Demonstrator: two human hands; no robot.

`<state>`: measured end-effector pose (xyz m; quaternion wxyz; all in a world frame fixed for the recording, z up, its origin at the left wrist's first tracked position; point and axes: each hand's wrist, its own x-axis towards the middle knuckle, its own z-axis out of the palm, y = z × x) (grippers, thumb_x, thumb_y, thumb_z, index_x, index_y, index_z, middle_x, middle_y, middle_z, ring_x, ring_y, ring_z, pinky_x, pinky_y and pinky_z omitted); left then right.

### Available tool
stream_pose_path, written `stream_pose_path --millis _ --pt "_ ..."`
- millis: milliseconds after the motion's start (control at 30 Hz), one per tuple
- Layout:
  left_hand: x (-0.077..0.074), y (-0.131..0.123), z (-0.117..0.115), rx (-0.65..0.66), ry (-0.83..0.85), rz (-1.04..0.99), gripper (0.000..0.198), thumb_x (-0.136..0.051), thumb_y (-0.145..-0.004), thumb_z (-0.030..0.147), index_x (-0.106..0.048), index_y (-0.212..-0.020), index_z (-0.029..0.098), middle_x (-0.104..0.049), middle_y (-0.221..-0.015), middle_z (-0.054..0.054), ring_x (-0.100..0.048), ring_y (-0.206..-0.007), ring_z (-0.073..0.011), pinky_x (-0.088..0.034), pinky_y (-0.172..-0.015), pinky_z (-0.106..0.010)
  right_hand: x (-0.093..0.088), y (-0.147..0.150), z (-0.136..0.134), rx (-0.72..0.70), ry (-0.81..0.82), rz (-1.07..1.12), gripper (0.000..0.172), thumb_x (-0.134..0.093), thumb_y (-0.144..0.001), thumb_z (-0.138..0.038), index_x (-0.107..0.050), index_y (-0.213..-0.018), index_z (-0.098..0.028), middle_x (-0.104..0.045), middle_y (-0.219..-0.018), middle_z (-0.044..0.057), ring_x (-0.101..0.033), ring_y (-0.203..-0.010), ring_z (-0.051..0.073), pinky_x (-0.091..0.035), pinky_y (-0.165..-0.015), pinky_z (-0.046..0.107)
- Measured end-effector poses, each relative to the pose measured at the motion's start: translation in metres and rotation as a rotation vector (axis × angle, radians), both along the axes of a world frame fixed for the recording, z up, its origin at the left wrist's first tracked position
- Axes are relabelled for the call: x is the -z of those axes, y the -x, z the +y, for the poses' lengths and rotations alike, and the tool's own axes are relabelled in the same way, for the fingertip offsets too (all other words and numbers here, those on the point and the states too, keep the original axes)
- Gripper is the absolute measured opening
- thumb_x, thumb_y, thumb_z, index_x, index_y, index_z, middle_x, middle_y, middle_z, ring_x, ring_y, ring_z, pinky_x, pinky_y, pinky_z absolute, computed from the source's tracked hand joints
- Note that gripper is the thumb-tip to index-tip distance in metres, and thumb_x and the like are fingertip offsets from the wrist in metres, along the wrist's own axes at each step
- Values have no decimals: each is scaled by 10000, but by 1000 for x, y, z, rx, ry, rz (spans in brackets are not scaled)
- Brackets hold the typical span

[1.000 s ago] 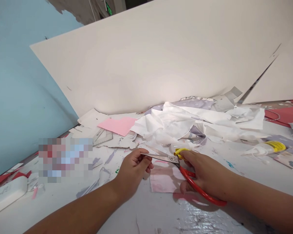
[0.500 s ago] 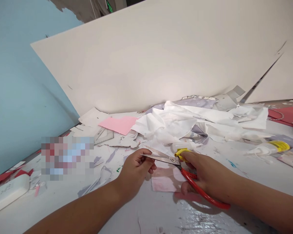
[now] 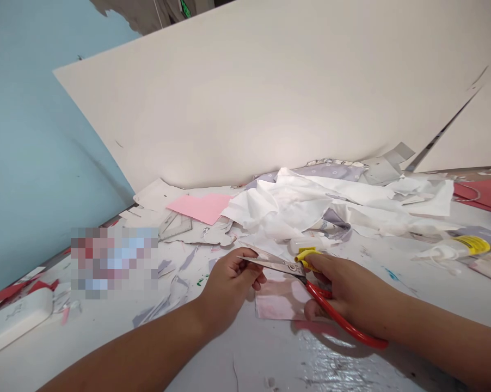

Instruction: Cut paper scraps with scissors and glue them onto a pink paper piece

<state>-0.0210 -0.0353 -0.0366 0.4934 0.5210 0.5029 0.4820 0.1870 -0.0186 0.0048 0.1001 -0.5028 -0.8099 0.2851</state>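
My right hand (image 3: pixel 349 294) is closed around the red handles of a pair of scissors (image 3: pixel 311 286), whose steel blades point left. My left hand (image 3: pixel 229 286) is curled with its fingertips pinched at the blades' tips; what it pinches is too small to make out. A pale pink square of paper (image 3: pixel 280 299) lies flat on the table beneath the blades, between the two hands. A small yellow piece (image 3: pixel 305 255) shows just behind the scissors' pivot.
A heap of white cloth and paper scraps (image 3: pixel 311 209) lies behind the hands, with a pink sheet (image 3: pixel 200 207) to its left. Large cream boards (image 3: pixel 249 98) lean at the back. A yellow-capped glue tube (image 3: pixel 453 247) lies right, red paper (image 3: pixel 482 193) beyond it.
The view has drifted slightly; both hands and the scissors sit a little further right and lower. The grip and the pink square are unchanged.
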Motion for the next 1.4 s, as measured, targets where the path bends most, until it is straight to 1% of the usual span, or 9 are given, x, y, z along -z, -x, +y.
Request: stream_pose_path --millis 200,300,433,600,733,1000,1133,1300,1400 --pt "1 -1 0 -3 -9 -31 68 -525 -772 186 -545 -708 179 -583 -611 11 -535 -566 -94 -402 -487 -185 -3 0 0 -2 65 6 183 -582 -655 -264 -404 -660 -218 -579 -618 -25 -501 -569 144 -342 -506 218" --pt "1 -1 0 -9 0 -33 67 -539 -767 202 -547 -705 178 -580 -605 9 -532 -560 -97 -404 -478 -186 -1 0 2 5 12 -44 198 -595 -638 -304 -418 -650 -217 -555 -624 -18 -486 -569 151 -335 -500 224" --pt "0 -1 -1 2 -6 -34 87 -545 -772 229 -549 -705 175 -576 -605 7 -519 -549 -92 -403 -475 -184 8 -2 5 -19 -42 -64 203 -590 -646 -335 -423 -647 -220 -545 -622 -22 -472 -554 149 -318 -483 225" --pt "1 -1 0 -12 -13 -16 123 -563 -772 278 -550 -712 172 -578 -613 1 -522 -559 -96 -407 -476 -186 21 -6 9 -17 -116 -40 265 -601 -658 -407 -412 -634 -223 -518 -579 -35 -442 -519 136 -295 -458 223" --pt "2 -1 0 -11 14 -37 146 -576 -764 311 -544 -725 174 -580 -614 1 -515 -547 -98 -407 -458 -190 26 -8 10 -14 -148 -67 264 -592 -665 -405 -405 -622 -223 -515 -577 -30 -440 -523 141 -291 -454 226" --pt "2 0 -1 -15 32 -62 177 -591 -759 344 -545 -740 173 -578 -614 6 -504 -532 -88 -405 -464 -192 24 -7 11 -24 -141 -112 244 -548 -689 -370 -378 -594 -222 -548 -580 -14 -468 -522 150 -291 -457 230" --pt "1 0 -1 -22 43 -70 174 -591 -758 340 -542 -737 174 -583 -619 3 -513 -549 -93 -402 -465 -190 22 -7 10 -14 -181 -157 317 -557 -679 -442 -360 -569 -220 -542 -566 -10 -459 -509 150 -285 -450 232" --pt "-1 -1 -1 -25 22 -31 205 -591 -759 373 -546 -725 176 -591 -626 4 -514 -556 -90 -399 -464 -184 24 -6 10 -16 -256 -232 365 -534 -692 -492 -359 -534 -213 -521 -522 -5 -432 -469 141 -260 -443 237" --pt "-1 -2 -2 -29 19 -29 216 -590 -757 384 -548 -725 175 -592 -625 1 -507 -555 -87 -399 -467 -182 25 -6 10 -25 -258 -237 366 -532 -695 -501 -383 -529 -211 -533 -527 -1 -445 -472 143 -259 -444 237"
